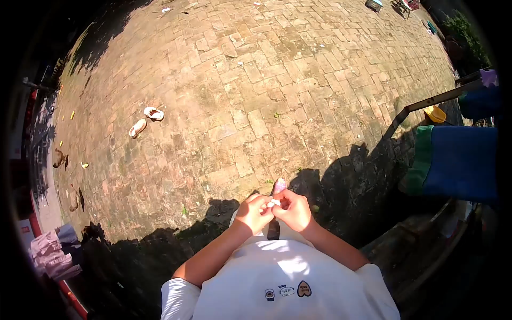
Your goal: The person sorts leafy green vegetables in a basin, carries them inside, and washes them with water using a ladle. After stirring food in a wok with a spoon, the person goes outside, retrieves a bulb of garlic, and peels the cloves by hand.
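Both hands meet in front of the white shirt (277,266), near the lower middle of the view. A small white object (273,203) shows between the fingertips, too small to identify. My left hand (254,214) is closed, its fingers pinched at the object's left side. From the right, my right hand (293,210) pinches at the same object, thumb and fingers together. Just beyond the fingers, a foot in a pinkish shoe (280,185) shows on the paving.
Two pale shoes (146,121) lie on the brick paving (240,128) at the left. Blue and green cloth (453,160) hangs at the right beside a metal bar (434,100) and a yellow container (436,113). Pinkish cloth (50,253) is at the lower left.
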The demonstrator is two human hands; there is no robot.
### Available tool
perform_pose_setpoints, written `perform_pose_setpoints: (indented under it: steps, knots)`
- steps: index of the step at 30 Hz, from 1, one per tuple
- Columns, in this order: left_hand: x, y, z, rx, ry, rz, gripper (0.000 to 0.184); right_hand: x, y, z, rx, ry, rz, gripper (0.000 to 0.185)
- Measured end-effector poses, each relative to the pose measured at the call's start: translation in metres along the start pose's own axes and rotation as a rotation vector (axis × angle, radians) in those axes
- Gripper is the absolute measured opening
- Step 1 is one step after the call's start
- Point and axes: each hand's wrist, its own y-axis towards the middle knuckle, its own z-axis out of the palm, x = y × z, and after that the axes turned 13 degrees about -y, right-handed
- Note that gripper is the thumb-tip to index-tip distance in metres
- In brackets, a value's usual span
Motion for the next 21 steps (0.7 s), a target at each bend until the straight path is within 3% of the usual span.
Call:
perform_pose_setpoints:
  steps: [6, 10, 11, 16, 19, 21]
  knots:
    - [-0.051, 0.118, -0.044, -0.219, -0.127, 0.006, 0.027, 0.075, 0.136, -0.063, 0.114, -0.050, 0.087, 0.023]
    - [-0.074, 0.217, -0.099, -0.305, -0.247, 0.031, 0.022, 0.111, 0.251, -0.076, 0.104, 0.039, -0.149, 0.022]
    - [-0.086, 0.242, -0.116, -0.280, -0.237, -0.078, 0.020, 0.127, 0.281, -0.083, 0.099, 0.036, -0.178, 0.022]
    - [-0.138, 0.386, -0.188, -0.268, -0.307, 0.150, 0.019, 0.204, 0.421, -0.146, 0.125, -0.279, -0.180, 0.029]
    - [-0.179, 0.458, -0.226, 0.069, -0.154, 0.112, 0.017, 0.227, 0.489, -0.180, 0.147, -0.183, -0.250, 0.027]
    - [-0.192, 0.509, -0.244, 0.102, -0.120, 0.155, 0.017, 0.230, 0.533, -0.197, 0.115, -0.182, -0.292, 0.026]
